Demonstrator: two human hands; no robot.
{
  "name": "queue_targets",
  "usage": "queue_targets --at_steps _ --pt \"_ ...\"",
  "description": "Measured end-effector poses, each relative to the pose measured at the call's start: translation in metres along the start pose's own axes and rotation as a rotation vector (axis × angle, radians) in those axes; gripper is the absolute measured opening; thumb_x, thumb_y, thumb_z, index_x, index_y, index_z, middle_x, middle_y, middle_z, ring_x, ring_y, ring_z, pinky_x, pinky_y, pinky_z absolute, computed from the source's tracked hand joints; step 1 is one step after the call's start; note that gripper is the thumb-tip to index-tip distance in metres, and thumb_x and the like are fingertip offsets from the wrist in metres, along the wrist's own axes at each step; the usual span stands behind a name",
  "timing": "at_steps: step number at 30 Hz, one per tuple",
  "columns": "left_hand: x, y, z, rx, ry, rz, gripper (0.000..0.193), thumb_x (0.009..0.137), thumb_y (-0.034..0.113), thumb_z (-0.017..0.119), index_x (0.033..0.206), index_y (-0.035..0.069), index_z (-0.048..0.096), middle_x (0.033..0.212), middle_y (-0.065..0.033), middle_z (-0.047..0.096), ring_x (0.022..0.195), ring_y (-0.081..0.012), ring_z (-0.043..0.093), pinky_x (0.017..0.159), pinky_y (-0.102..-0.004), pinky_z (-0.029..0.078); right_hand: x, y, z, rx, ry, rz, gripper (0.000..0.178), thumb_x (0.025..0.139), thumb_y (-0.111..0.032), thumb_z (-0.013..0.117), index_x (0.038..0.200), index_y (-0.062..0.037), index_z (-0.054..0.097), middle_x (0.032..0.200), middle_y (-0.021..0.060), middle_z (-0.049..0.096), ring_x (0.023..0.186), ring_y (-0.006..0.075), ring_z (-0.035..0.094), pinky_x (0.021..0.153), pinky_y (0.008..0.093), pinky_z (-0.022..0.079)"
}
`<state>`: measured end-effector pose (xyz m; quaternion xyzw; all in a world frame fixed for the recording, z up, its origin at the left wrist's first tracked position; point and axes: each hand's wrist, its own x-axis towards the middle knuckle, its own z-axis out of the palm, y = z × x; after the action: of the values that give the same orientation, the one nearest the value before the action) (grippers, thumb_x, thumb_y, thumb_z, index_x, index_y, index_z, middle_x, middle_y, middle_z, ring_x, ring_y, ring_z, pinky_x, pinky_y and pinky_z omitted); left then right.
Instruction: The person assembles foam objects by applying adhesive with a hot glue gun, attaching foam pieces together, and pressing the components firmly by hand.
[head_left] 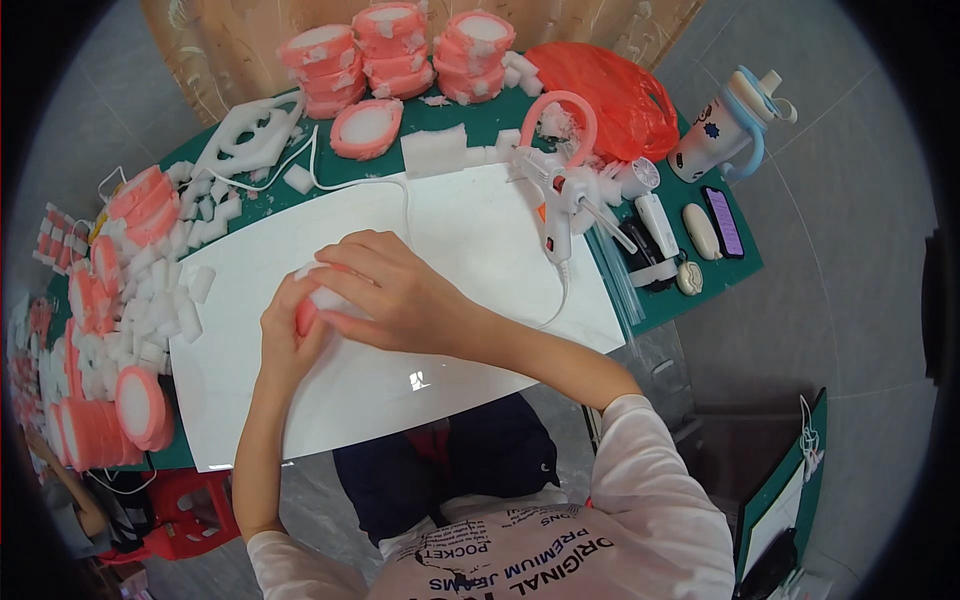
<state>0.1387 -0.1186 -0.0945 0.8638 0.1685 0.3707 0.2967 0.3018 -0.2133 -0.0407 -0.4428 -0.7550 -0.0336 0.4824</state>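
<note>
Clasping a pink-and-white foam piece [326, 299] between left hand [290, 315] and right hand [395, 300], drawn together over the left half of a glossy white sheet [480, 225] on the green worktop [725, 275]. Covered largely by fingers, so hard to tell which way facing or how the long axis runs. Farther off, near the sheet's far right corner, set down with handle toward the near edge: a white plastic glue gun [556, 225]. By the worktop's right edge, lidded, contents hidden: a pale bottle with light-blue handle [715, 130]. Along the far edge, crumpled, contents unclear: a red plastic bag [610, 95].
</note>
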Motion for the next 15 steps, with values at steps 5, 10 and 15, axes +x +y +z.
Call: queue_targets --at_steps 5,10,15 --pt "0.002 0.007 -0.001 0.05 0.004 0.082 0.042 0.066 -0.003 0.057 0.107 0.006 0.05 0.101 -0.0176 0.055 0.077 -0.0301 0.058 0.065 -0.0288 0.046 0.0 0.007 0.012 0.147 0.038 -0.013 0.031 0.065 -0.007 0.067 0.092 0.0 0.054 0.092 0.0117 0.055 0.088 0.0269 0.052 0.075 0.0325 0.044" --pt "0.009 0.017 0.001 0.058 0.012 0.076 0.035 0.068 -0.001 0.059 0.102 0.005 0.054 0.099 -0.017 0.056 0.082 -0.0311 0.058 0.067 -0.0302 0.047 -0.002 0.009 0.01 0.164 0.097 0.113 0.032 0.063 -0.006 0.07 0.093 -0.0022 0.058 0.09 0.0086 0.057 0.083 0.0244 0.054 0.069 0.0307 0.047" --pt "0.013 0.027 -0.002 0.016 -0.038 0.019 0.032 0.07 0.001 0.059 0.102 0.004 0.056 0.099 -0.0142 0.056 0.083 -0.0302 0.059 0.069 -0.0308 0.048 -0.001 0.011 0.005 0.147 0.011 0.145 0.034 0.063 -0.008 0.07 0.094 -0.0023 0.059 0.092 0.0087 0.057 0.086 0.023 0.054 0.071 0.0298 0.046"
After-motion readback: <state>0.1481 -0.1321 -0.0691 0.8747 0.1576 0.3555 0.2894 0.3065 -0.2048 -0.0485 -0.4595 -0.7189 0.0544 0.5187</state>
